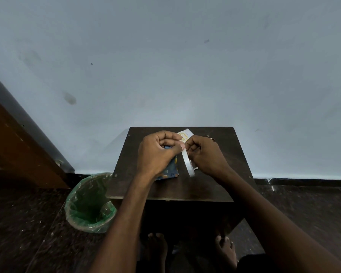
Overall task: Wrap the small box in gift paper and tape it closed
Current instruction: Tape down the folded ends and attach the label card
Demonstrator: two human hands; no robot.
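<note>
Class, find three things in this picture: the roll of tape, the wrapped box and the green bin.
roll of tape [187, 162]: head view, on its white outer band.
wrapped box [170, 171]: head view, on the blue patterned paper below the left hand.
green bin [87, 201]: head view, on its plastic liner.

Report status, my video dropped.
Both hands, left and right, pinching tape. Wrapped box under left hand. Nothing blocking.
</note>
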